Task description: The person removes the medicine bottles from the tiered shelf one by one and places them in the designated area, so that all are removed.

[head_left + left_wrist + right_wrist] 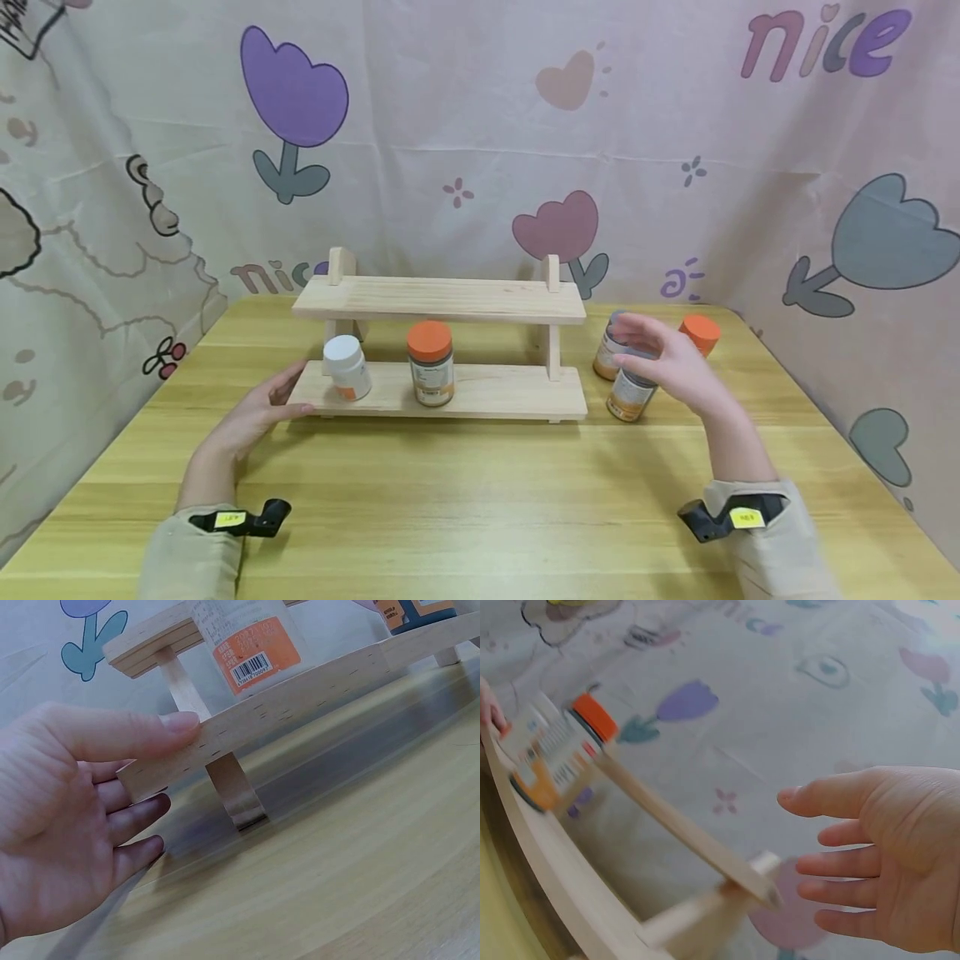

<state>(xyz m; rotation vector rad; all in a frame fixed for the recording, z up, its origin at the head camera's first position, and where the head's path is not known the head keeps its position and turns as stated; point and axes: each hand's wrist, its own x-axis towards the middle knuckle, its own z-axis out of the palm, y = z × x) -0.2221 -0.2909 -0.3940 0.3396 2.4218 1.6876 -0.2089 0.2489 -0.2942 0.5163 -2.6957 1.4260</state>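
Note:
A two-tier wooden shelf (438, 300) stands on the table. My left hand (251, 417) grips the left end of its lower board (300, 694), thumb along the front edge and fingers behind the end. On that board stand a white-capped bottle (347, 368) at left and an orange-capped jar (431, 367) near the middle. Right of the shelf, my right hand (678, 371) hovers with fingers extended, above a grey jar (632, 396) whose top it partly hides. In the right wrist view this hand (900, 859) holds nothing.
Another jar (606, 358) with a bluish cap stands behind the grey jar. An orange-capped jar (700, 333) is partly hidden behind my right hand. The wooden table (480, 508) reaches back to a patterned cloth (450, 125).

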